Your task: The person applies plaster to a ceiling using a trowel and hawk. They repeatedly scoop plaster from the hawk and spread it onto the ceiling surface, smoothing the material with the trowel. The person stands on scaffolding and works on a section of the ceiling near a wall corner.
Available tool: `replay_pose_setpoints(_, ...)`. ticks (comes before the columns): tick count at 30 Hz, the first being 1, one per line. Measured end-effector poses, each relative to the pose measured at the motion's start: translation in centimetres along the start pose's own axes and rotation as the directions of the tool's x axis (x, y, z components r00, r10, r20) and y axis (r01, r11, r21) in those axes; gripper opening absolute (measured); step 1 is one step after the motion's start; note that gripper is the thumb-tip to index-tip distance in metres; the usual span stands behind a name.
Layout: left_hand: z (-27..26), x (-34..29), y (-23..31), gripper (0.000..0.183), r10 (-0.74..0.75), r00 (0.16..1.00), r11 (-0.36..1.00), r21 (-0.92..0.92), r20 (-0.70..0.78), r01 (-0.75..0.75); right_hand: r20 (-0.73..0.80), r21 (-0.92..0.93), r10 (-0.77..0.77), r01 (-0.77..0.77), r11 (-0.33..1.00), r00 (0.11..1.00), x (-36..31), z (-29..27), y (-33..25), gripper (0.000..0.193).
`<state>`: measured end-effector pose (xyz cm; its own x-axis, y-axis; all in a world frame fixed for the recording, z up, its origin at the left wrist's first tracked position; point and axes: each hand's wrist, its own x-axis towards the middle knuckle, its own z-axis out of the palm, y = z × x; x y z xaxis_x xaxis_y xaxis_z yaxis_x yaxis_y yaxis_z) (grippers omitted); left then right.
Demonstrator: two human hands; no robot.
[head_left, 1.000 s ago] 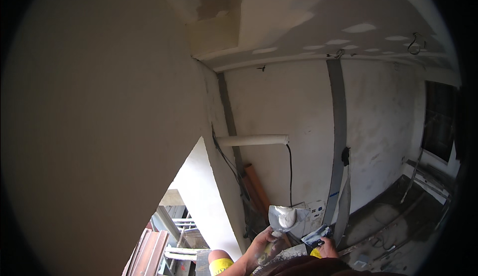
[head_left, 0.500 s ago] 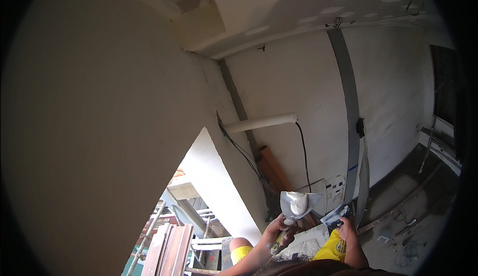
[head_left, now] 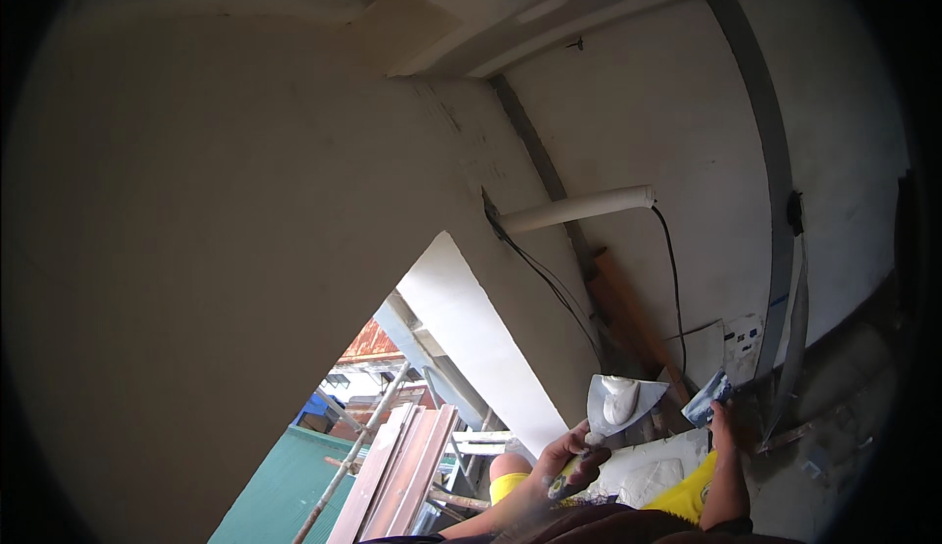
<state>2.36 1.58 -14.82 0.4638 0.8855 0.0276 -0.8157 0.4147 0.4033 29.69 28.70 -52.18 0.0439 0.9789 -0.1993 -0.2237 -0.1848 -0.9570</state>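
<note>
My left hand (head_left: 567, 454) is wrapped round the handle of a wide putty knife (head_left: 644, 409), its blade turned upward. A thick lump of white putty (head_left: 618, 400) sits on that blade. To the right, my right hand (head_left: 724, 428) grips a flat rectangular blade (head_left: 706, 400) in blue and grey, smeared with pale filler. The two tools are apart, the flat blade just right of the putty knife. Fingers of the right hand are partly hidden behind its own wrist and tool.
A large plain wall (head_left: 245, 250) fills the left, ending at a bright opening. Outside it stand scaffold poles (head_left: 378, 416) and reddish planks (head_left: 397, 470). A white pipe (head_left: 579, 208) with black cables juts from the wall. Orange pipes (head_left: 628, 313) lean in the corner.
My view has swung left, so the room has shifted right and more of the opening shows. Both hands still hold their tools, close together.
</note>
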Motion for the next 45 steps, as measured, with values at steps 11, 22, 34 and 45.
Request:
replay_pose_setpoints(11,0.7,0.8,-0.5,0.063,0.037,0.995,0.997,0.07,-0.097,-0.03,0.105,-0.005,0.107,-0.107,0.994,0.989,-1.7,0.2,-0.2,0.075)
replay_pose_setpoints(22,0.4,1.2,0.2,0.063,-0.014,0.995,0.997,0.074,-0.095,0.021,0.055,0.065,0.095,-0.099,0.993,0.994,-5.3,0.7,-4.6,0.073)
replay_pose_setpoints(34,-0.4,1.4,0.7,0.07,-0.062,0.998,0.998,0.03,0.006,0.061,0.121,-0.075,-0.153,0.163,0.984,0.981,0.2,-3.4,4.4,0.055)
replay_pose_setpoints(45,-1.2,1.2,0.6,0.067,-0.056,0.998,0.998,0.015,-0.028,0.057,0.127,-0.096,0.029,-0.017,0.995,0.991,-6.1,-3.0,-4.4,0.075)
